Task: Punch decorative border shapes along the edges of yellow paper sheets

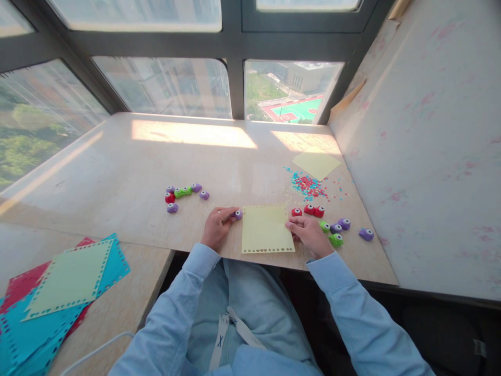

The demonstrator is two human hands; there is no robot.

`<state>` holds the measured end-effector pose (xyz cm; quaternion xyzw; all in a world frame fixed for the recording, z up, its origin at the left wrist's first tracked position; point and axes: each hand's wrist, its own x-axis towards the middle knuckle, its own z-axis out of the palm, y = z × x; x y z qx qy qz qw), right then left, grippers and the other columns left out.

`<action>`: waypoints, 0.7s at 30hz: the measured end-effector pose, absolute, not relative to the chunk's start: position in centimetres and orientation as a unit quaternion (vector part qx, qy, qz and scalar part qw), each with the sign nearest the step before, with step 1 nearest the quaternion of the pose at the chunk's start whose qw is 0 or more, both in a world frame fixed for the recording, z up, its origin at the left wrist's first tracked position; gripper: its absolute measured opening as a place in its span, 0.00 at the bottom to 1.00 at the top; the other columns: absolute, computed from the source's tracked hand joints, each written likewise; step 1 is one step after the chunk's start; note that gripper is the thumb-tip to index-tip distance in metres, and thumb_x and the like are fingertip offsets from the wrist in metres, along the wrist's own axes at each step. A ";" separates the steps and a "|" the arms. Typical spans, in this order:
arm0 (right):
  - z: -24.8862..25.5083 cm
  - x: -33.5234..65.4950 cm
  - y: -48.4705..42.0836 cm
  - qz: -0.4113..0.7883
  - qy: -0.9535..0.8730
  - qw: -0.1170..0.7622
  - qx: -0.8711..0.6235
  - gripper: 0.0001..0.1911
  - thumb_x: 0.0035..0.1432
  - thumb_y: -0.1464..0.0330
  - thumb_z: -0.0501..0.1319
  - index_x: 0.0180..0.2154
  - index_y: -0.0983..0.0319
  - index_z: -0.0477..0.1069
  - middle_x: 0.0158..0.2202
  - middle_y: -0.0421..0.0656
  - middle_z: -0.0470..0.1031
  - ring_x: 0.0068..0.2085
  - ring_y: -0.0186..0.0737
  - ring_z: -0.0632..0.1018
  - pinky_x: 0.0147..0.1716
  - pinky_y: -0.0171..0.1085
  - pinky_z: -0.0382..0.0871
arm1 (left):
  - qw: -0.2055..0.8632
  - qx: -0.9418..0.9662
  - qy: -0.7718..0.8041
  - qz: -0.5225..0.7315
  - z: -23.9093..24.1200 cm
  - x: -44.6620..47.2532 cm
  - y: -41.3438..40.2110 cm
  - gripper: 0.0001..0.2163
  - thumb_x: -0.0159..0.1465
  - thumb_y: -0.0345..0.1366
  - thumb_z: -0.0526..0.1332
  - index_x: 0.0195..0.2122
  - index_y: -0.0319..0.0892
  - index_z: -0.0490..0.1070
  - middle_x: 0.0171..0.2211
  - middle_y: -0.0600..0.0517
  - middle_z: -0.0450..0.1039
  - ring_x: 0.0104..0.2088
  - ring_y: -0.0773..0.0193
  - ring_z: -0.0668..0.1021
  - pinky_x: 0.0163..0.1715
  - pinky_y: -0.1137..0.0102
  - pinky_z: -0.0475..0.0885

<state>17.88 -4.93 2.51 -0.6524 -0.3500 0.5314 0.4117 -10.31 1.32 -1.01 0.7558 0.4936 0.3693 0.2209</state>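
A pale yellow sheet of paper (268,227) lies near the table's front edge, with small punched shapes along its bottom and top edges. At its left edge, my left hand (215,228) is closed on a small purple craft punch (237,214), thumb and fingers around it. My right hand (311,236) pinches the sheet's right edge; its lower fingers are partly hidden. Just beyond that hand are red punches (309,209), and green punches (335,240) and purple punches (344,224) sit to its right.
Further left stands a cluster of purple, green and red punches (183,192). Blue and red paper bits (307,185) are scattered at the back right beside another yellow sheet (317,164). Punched coloured sheets (70,277) are stacked at left. A patterned wall (434,156) bounds the right side.
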 end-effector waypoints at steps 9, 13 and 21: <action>2.7 17.8 -4.8 0.524 -0.370 0.403 -0.653 0.08 0.49 0.67 0.68 0.33 0.64 0.79 0.28 0.43 0.81 0.26 0.36 0.79 0.22 0.31 0.72 | 0.213 0.762 0.486 0.370 -0.9 -10.3 1.3 0.12 0.63 0.31 0.62 0.47 0.47 0.78 0.44 0.50 0.80 0.44 0.58 0.77 0.47 0.60 0.76; 2.8 17.6 -4.7 0.532 -0.375 0.405 -0.642 0.11 0.47 0.65 0.70 0.33 0.65 0.78 0.28 0.44 0.81 0.25 0.37 0.78 0.22 0.32 0.73 | 0.218 0.763 0.490 0.362 -0.5 -10.1 1.2 0.11 0.63 0.35 0.62 0.47 0.48 0.78 0.44 0.51 0.80 0.45 0.58 0.77 0.48 0.60 0.75; 2.9 17.2 -4.8 0.473 -0.471 0.362 -0.651 0.15 0.55 0.58 0.64 0.34 0.64 0.77 0.23 0.42 0.78 0.23 0.40 0.77 0.25 0.37 0.73 | 0.219 0.760 0.504 0.347 -0.1 -9.9 1.0 0.12 0.63 0.38 0.63 0.47 0.48 0.78 0.45 0.50 0.80 0.45 0.56 0.77 0.49 0.57 0.73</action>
